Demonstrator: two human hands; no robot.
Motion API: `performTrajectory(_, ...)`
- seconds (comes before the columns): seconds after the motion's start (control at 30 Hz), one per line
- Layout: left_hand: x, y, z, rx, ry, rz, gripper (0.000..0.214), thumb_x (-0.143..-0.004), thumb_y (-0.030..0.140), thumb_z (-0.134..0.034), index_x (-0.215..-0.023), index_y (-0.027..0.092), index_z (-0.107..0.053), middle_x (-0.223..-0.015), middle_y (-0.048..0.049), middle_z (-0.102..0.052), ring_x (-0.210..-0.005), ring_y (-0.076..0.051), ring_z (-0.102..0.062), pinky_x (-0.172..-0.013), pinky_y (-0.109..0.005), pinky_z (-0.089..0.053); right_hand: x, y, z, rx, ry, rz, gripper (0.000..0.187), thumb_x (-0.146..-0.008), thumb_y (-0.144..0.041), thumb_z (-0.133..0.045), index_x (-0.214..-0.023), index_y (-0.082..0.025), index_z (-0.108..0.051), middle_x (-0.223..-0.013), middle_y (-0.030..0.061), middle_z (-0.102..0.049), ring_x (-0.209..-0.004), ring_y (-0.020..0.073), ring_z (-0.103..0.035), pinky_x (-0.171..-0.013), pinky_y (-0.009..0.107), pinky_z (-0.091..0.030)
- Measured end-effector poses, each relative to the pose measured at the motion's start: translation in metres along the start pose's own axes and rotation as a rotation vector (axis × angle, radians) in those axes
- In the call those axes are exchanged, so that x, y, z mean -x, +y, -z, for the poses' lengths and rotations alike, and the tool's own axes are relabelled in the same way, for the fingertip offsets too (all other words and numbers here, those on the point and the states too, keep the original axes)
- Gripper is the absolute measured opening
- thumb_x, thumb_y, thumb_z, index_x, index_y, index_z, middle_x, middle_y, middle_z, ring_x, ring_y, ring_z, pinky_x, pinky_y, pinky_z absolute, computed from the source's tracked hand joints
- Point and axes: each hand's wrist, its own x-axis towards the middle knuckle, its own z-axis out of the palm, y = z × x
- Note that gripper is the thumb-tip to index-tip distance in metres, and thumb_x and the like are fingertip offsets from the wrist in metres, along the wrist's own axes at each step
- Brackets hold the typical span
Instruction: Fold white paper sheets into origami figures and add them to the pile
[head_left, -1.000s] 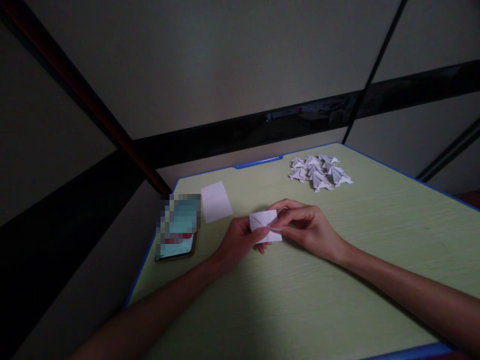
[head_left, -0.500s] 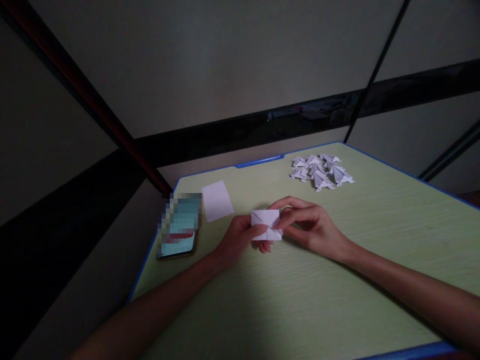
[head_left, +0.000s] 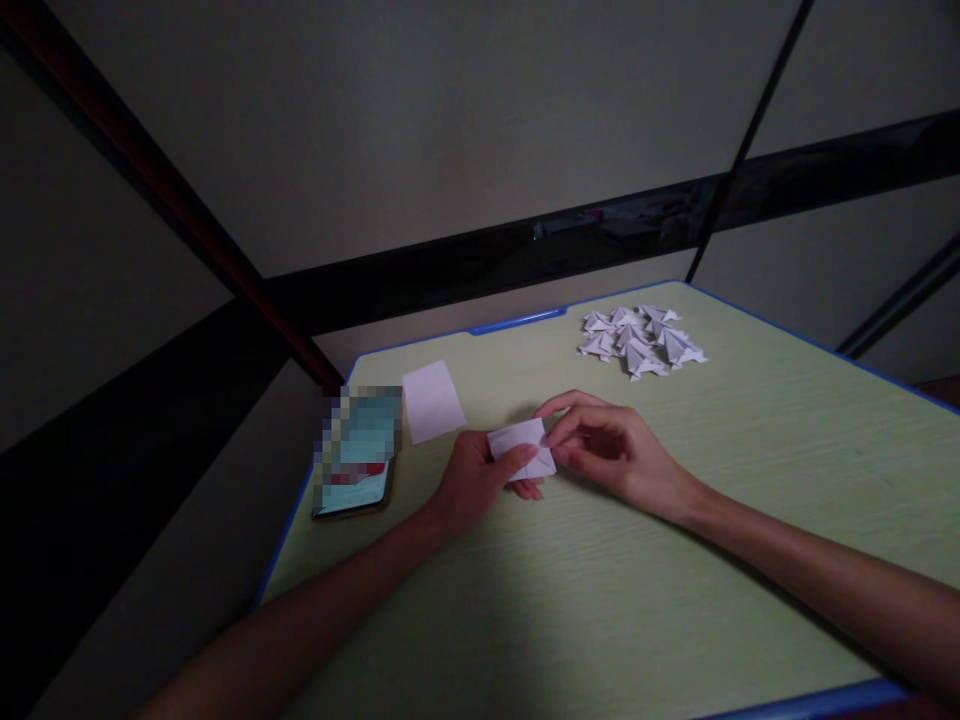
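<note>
- White folded-paper rectangle [head_left: 514,437], left end: pinched by the left hand [head_left: 471,483], thumb uppermost.
- Long axis: roughly left to right, between both hands, above the flat pale-green wood-grained surface [head_left: 645,610].
- Right edge: the right hand [head_left: 611,445], fingers curled close; whether pinching, I can't tell.

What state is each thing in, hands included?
Folded paper: creased, in the left hand
Left hand: closed on the folded paper, thumb on top
Right hand: at the folded paper's right edge, grip unclear
Sheet: lying flat
Phone: screen lit, partly pixelated
Paper figures: folded, clustered together
</note>
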Motion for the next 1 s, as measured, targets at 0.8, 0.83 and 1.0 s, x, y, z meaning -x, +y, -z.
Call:
performTrajectory(0.8, -0.0004, 0.0026, -0.0033, 0.058, 0.078, 0.088, 0.016, -0.061, 0.024, -0.062, -0.06, 0.008, -0.061, -0.053, -0.0027, -0.064, -0.046, -0.013, -0.06, -0.045, -0.02, -0.048, -0.0029, 0.0054, -0.0025, 0.027, -0.019, -0.112, 0.009, -0.062, -0.007, -0.052, -0.055, -0.013, -0.054, -0.082, 0.0039, -0.049, -0.064, 0.0086, -0.048, -0.054, 0.021, -0.039)
performTrajectory(0.83, 0.0, 0.0028, -0.0031, 0.057, 0.077, 0.08, 0.017, -0.061, 0.025, -0.062, -0.06, 0.008, -0.061, -0.053, -0.0029, -0.064, -0.046, -0.014, -0.06, -0.045, -0.021, -0.048, -0.003, 0.0055, -0.0027, 0.023, -0.021, -0.11, 0.009, -0.062, -0.007, -0.052, -0.055, -0.013, -0.054, -0.081, 0.0039, -0.049, -0.064, 0.0088, -0.048, -0.054, 0.022, -0.039)
performTrajectory(1.0, 0.002, 0.0052, -0.0021, 0.029, 0.082, 0.04, 0.02, -0.061, 0.027, -0.061, -0.053, 0.009, -0.059, -0.049, -0.003, -0.062, -0.046, -0.014, -0.059, -0.045, -0.021, -0.047, -0.0038, 0.0045, -0.003, -0.038, -0.039, -0.164, 0.008, -0.062, -0.011, -0.054, -0.055, -0.013, -0.051, -0.074, 0.0024, -0.049, -0.063, 0.0093, -0.047, -0.056, 0.023, -0.038)
